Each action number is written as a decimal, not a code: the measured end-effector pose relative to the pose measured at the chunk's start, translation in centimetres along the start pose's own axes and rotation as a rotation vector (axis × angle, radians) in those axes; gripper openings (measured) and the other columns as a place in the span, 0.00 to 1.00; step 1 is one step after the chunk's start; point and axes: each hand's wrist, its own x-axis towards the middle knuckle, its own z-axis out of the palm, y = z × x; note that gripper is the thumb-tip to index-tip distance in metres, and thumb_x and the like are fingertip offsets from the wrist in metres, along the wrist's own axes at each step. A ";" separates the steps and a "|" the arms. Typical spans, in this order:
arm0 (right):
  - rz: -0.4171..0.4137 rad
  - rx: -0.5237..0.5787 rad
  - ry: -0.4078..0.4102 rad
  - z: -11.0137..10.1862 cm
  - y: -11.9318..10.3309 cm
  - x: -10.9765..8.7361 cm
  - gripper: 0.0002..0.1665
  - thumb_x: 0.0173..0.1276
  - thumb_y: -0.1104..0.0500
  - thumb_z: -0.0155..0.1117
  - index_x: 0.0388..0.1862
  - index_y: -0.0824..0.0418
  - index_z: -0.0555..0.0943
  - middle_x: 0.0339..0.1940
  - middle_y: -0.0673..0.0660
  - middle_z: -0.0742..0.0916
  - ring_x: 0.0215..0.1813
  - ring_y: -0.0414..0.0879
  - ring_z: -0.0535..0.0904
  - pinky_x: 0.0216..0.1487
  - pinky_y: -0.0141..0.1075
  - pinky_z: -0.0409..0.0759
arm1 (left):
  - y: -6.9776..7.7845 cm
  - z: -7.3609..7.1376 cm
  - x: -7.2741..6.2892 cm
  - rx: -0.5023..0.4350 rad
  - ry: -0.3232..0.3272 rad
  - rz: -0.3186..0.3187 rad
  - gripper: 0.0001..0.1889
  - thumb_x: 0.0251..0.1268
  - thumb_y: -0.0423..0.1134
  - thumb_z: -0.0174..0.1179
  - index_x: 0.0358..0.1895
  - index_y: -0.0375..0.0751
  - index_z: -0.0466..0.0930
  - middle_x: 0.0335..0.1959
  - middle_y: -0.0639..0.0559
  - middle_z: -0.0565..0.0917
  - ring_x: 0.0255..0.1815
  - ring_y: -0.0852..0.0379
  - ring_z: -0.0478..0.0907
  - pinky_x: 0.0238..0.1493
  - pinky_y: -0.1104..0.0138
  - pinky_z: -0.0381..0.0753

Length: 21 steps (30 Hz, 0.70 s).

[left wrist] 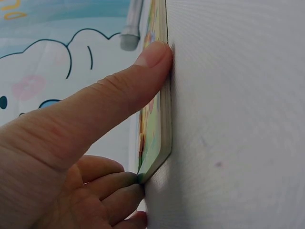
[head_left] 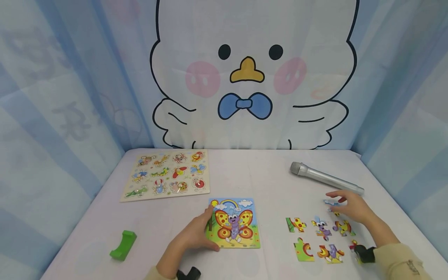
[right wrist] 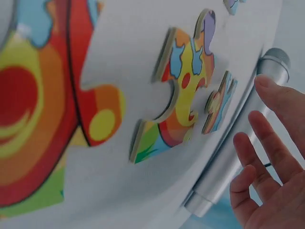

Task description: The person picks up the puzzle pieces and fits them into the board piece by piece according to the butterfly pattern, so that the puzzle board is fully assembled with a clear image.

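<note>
My left hand (head_left: 196, 232) holds the lower left corner of a square butterfly puzzle board (head_left: 241, 217), fingers along its left side and thumb (left wrist: 119, 90) against its near edge. The board lies flat on the table. To the right, my right hand (head_left: 354, 206) hovers with loosely bent fingers and holds nothing. Beneath and beside it are a partly covered puzzle piece (head_left: 331, 202) and a piece with yellow and red wing pattern (head_left: 344, 228). Several other loose pieces lie nearer, among them a purple one (head_left: 322, 228) and a green-cornered one (head_left: 303, 249).
A silver microphone (head_left: 325, 178) lies behind my right hand. At the back left is a wooden insect puzzle board (head_left: 168, 175). A green curved block (head_left: 123, 245) lies front left. Printed curtains (head_left: 248, 128) stand along the table's back and sides.
</note>
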 end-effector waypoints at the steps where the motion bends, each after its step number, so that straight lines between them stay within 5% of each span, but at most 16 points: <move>1: 0.007 -0.002 -0.001 0.0 0.2 0.0 0.24 0.51 0.62 0.71 0.48 0.69 0.78 0.44 0.69 0.80 0.40 0.59 0.74 0.33 0.44 0.77 | 0.0 0.0 0.0 0.001 0.001 0.001 0.62 0.28 0.45 0.78 0.68 0.26 0.47 0.67 0.30 0.56 0.68 0.37 0.53 0.66 0.49 0.55; 9: 0.095 -0.007 -0.051 -0.1 1.2 0.1 0.23 0.48 0.70 0.65 0.47 0.71 0.78 0.44 0.73 0.78 0.39 0.61 0.74 0.35 0.51 0.78 | 0.0 0.0 0.0 0.001 0.002 0.003 0.62 0.28 0.45 0.78 0.69 0.26 0.47 0.67 0.30 0.56 0.68 0.37 0.53 0.67 0.49 0.55; 21: 0.115 -0.015 -0.068 0.1 1.8 0.2 0.24 0.48 0.69 0.66 0.47 0.71 0.77 0.42 0.71 0.79 0.40 0.62 0.74 0.37 0.52 0.78 | -0.1 0.0 0.0 0.000 -0.001 0.005 0.63 0.27 0.45 0.78 0.69 0.26 0.47 0.67 0.30 0.56 0.68 0.37 0.53 0.66 0.49 0.55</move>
